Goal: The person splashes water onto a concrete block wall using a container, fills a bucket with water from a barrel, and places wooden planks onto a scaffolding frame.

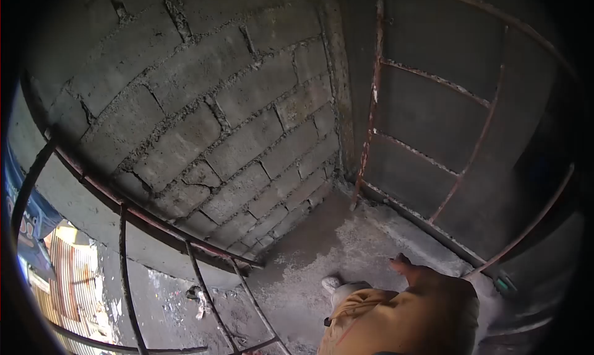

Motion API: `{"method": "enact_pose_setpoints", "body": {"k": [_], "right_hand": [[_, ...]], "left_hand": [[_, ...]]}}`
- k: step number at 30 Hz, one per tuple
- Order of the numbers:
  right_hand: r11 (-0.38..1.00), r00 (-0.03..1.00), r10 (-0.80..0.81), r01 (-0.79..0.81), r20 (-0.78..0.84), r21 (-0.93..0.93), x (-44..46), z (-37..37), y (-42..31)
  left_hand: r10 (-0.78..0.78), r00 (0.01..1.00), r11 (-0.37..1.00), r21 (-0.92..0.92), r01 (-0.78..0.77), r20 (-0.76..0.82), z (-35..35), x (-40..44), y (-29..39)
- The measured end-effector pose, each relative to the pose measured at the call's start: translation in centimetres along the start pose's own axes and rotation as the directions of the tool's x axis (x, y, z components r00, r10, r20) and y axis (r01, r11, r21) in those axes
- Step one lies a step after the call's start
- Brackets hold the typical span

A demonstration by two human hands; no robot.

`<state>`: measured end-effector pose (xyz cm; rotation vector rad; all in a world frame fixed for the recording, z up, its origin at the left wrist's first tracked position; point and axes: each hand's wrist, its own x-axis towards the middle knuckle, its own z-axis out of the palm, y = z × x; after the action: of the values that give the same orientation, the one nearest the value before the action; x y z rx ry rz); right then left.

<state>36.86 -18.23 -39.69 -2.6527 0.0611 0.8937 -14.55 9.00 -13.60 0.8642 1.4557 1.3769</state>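
Note:
My right hand (pixel 408 269) hangs low beside my tan-clothed body (pixel 402 318). Its fingers show in part and look apart, with nothing visible in them. The hand is nearest to the concrete ledge at the foot of the dark wall, and a rusty ladder-like metal frame (pixel 375 107) stands against that wall. I cannot see my left hand. A second metal frame (pixel 124 200), with a long rail and several bars, crosses the left side. A small reddish patch shows at the bottom edge by its bars, too cropped to make out. A pale shoe (pixel 333 284) rests on the floor.
A rough concrete-block wall (pixel 241 126) meets a smooth grey wall (pixel 433 107) in the corner. The concrete floor (pixel 303 256) is partly darker. Beyond the left frame are corrugated sheets (pixel 73 274), dark blue cloth (pixel 31 212) and scattered debris (pixel 199 296). A green object (pixel 504 284) lies at right.

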Motion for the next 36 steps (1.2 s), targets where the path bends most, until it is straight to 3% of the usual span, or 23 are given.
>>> {"method": "enact_pose_setpoints", "body": {"k": [1,3,4,5,7,9,12,14,16,18,21,25,26,27,32,35,36], "right_hand": [[1.000,1.000,0.030,-0.030,0.001,0.001,-0.3,-1.8,2.3],[0.937,0.987,0.160,-0.161,0.029,0.310,-1.2,-5.2,6.1],[0.909,0.983,0.183,-0.172,0.009,0.380,-0.1,-5.2,7.7],[0.879,0.979,0.202,-0.174,-0.015,0.443,1.0,-5.8,8.4],[0.849,0.986,0.148,-0.086,-0.079,0.521,3.5,-6.7,9.6],[0.790,0.995,0.098,-0.062,-0.025,0.609,3.8,-10.1,8.7],[0.770,0.999,0.003,0.032,-0.053,0.638,7.3,-14.7,9.4],[0.704,0.993,-0.097,0.112,-0.062,0.701,8.6,-18.5,11.3],[0.627,0.978,-0.098,0.205,-0.184,0.751,9.2,-23.1,12.5],[0.623,0.992,0.008,0.094,-0.126,0.776,12.0,-26.1,16.0],[0.523,0.987,0.155,-0.038,-0.052,0.852,14.9,-29.8,20.9],[0.582,0.986,0.158,-0.055,-0.047,0.811,12.9,-33.4,23.6],[0.528,0.978,0.205,-0.074,-0.043,0.846,12.1,-33.6,23.4],[0.470,0.967,0.254,-0.089,-0.038,0.878,11.2,-33.6,23.4],[0.443,0.963,0.264,-0.168,0.051,0.881,9.4,-31.0,22.2],[0.584,0.968,0.209,-0.238,0.139,0.776,10.8,-28.4,21.5],[0.654,0.980,0.158,-0.193,0.117,0.732,10.7,-28.2,21.0]], "left_hand": [[-0.014,1.000,1.000,0.019,0.013,0.019,1.6,-0.9,-0.5],[0.023,0.989,0.981,0.187,-0.051,0.149,4.8,-2.2,-1.8],[0.017,0.982,0.991,0.131,-0.042,0.187,5.8,-1.3,-4.4],[0.016,0.964,0.987,0.151,-0.058,0.265,8.6,-4.2,-1.9],[-0.007,0.932,0.995,0.091,-0.028,0.363,12.7,-6.2,-1.5],[0.044,0.887,0.991,0.089,-0.095,0.461,16.7,-7.7,-2.2],[-0.003,0.845,0.979,0.176,-0.108,0.535,24.0,-12.1,-2.8],[-0.031,0.783,0.976,0.188,-0.111,0.621,29.1,-16.1,-3.4],[-0.105,0.703,0.978,0.200,-0.055,0.704,33.9,-20.6,-4.4],[-0.096,0.559,0.982,0.169,-0.080,0.824,37.4,-24.2,-7.3],[-0.250,0.417,0.962,0.274,0.002,0.874,41.6,-29.7,-8.5],[-0.318,0.317,0.912,0.380,-0.156,0.893,45.8,-33.2,-7.8],[-0.344,0.272,0.890,0.404,-0.212,0.899,46.7,-33.3,-7.8],[-0.339,0.273,0.892,0.400,-0.212,0.900,47.4,-33.2,-8.1],[-0.239,0.315,0.946,0.293,-0.139,0.919,49.6,-31.2,-10.0],[-0.221,0.344,0.949,0.283,-0.139,0.913,50.0,-30.0,-10.4],[-0.211,0.363,0.951,0.276,-0.138,0.908,49.8,-30.0,-10.3]]}}
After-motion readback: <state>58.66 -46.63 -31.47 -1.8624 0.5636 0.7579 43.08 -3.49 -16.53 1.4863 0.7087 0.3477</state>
